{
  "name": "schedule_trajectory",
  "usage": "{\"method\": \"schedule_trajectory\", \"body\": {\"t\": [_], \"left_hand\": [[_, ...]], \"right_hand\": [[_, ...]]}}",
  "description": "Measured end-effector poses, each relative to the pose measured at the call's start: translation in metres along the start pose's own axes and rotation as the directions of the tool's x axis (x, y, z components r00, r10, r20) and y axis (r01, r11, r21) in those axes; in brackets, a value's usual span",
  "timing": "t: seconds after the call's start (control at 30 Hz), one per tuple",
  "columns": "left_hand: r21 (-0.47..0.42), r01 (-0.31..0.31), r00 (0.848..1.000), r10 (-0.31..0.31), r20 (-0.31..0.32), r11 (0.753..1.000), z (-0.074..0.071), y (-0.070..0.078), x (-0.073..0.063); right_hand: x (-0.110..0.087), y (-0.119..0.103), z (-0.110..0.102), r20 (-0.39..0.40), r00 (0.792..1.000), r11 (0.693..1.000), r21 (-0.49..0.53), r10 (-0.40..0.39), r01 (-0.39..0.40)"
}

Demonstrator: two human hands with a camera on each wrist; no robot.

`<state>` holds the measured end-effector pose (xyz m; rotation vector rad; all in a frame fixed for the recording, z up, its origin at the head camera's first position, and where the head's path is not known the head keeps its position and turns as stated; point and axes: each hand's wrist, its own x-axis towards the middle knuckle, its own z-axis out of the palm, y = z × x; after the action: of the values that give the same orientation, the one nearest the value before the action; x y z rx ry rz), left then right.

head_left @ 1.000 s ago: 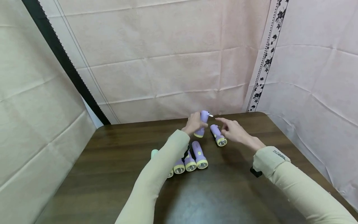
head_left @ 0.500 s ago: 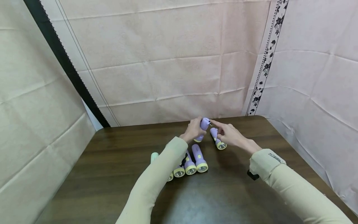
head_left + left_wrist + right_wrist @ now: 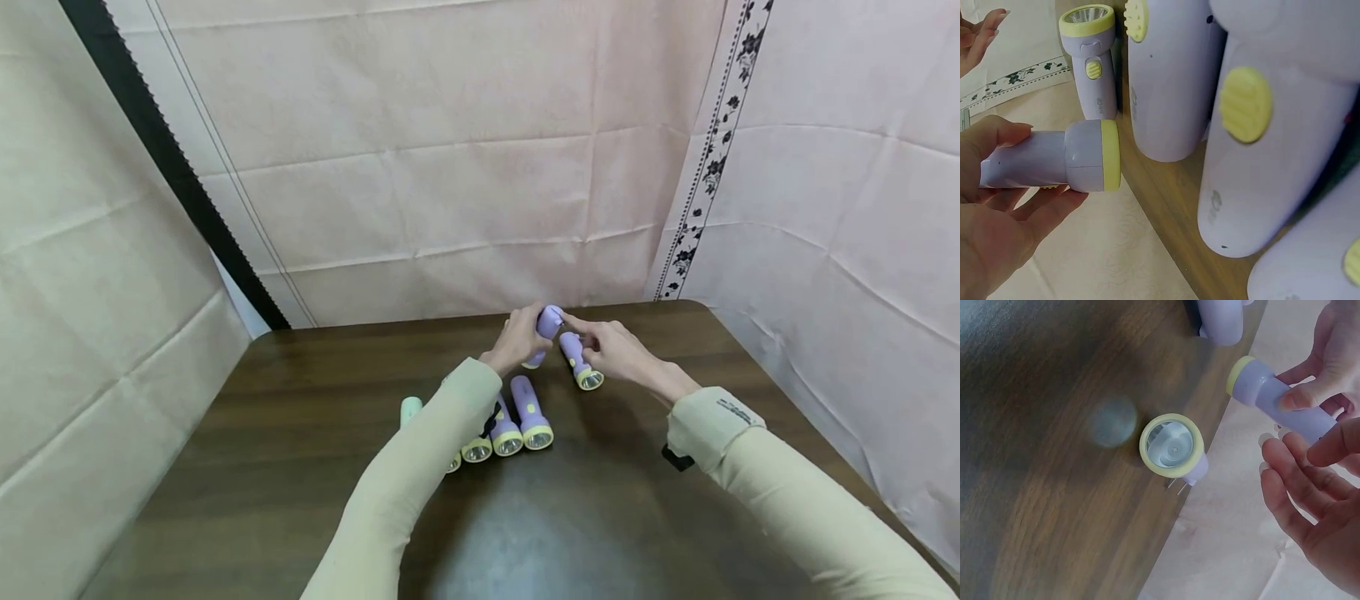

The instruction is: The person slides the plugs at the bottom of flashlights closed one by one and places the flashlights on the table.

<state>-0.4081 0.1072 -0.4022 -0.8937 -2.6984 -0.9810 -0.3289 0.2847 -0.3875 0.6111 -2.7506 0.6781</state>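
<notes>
My left hand (image 3: pixel 517 340) grips a lavender flashlight (image 3: pixel 550 322) with a yellow rim, raised over the far part of the table, its lens end tipped down. In the left wrist view, thumb and fingers wrap the flashlight's body (image 3: pixel 1032 159). My right hand (image 3: pixel 618 350) reaches in from the right, its index fingertip at the flashlight's tail end. The other right-hand fingers are loosely bent and hold nothing in the right wrist view. Just below lies a second lavender flashlight (image 3: pixel 576 358), with two metal prongs (image 3: pixel 1177 485) sticking out of it.
Several more lavender flashlights (image 3: pixel 528 404) lie side by side nearer me, partly behind the left forearm. At the row's left end shows a mint-green one (image 3: pixel 409 409). The brown wooden table (image 3: pixel 300 500) ends at cloth curtains (image 3: pixel 450 208) behind and on both sides.
My right hand has moved left until its index finger meets the held flashlight's tail. The metal prongs that stuck out there are now hardly visible. The left hand stays round the flashlight.
</notes>
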Motion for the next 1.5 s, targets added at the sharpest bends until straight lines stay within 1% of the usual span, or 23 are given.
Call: {"method": "schedule_trajectory", "body": {"t": [0.2, 0.5, 0.7, 0.8, 0.97, 1.1, 1.17, 1.37, 1.5], "left_hand": [[0.018, 0.014, 1.000, -0.015, 0.017, 1.000, 0.001, 0.000, -0.002], [0.027, 0.011, 1.000, -0.011, 0.008, 1.000, -0.001, 0.004, -0.001], [0.043, 0.030, 0.999, -0.030, 0.011, 0.999, -0.002, 0.007, 0.000], [0.053, 0.030, 0.999, -0.030, 0.011, 0.998, -0.001, 0.008, 0.001], [0.066, 0.020, 0.999, -0.022, 0.030, 0.998, 0.000, 0.010, 0.001], [0.048, 0.012, 0.998, -0.015, 0.053, 0.999, 0.000, 0.012, 0.000], [0.046, 0.014, 0.998, -0.017, 0.053, 0.999, 0.000, 0.012, -0.001], [0.064, 0.060, 0.997, -0.063, 0.046, 0.996, -0.001, 0.016, -0.003], [0.111, 0.105, 0.993, -0.110, 0.039, 0.988, -0.002, 0.019, -0.004]], "right_hand": [[-0.001, 0.000, 0.002, 0.005, 1.000, 1.000, 0.001, -0.009, 0.009], [0.001, 0.001, 0.001, -0.010, 1.000, 1.000, -0.010, -0.023, 0.023], [0.000, 0.000, -0.002, -0.025, 0.999, 1.000, -0.014, -0.023, 0.023], [0.000, -0.001, -0.003, -0.023, 1.000, 1.000, -0.017, -0.021, 0.021], [0.000, -0.001, -0.005, -0.017, 1.000, 1.000, -0.017, -0.019, 0.019], [0.001, 0.000, -0.004, -0.009, 1.000, 1.000, -0.010, -0.013, 0.013], [0.002, -0.001, -0.004, -0.004, 1.000, 1.000, -0.006, -0.003, 0.003], [0.004, -0.001, -0.005, 0.015, 1.000, 1.000, 0.017, 0.001, -0.001], [0.003, -0.002, -0.005, 0.023, 1.000, 0.999, 0.034, -0.006, 0.005]]}}
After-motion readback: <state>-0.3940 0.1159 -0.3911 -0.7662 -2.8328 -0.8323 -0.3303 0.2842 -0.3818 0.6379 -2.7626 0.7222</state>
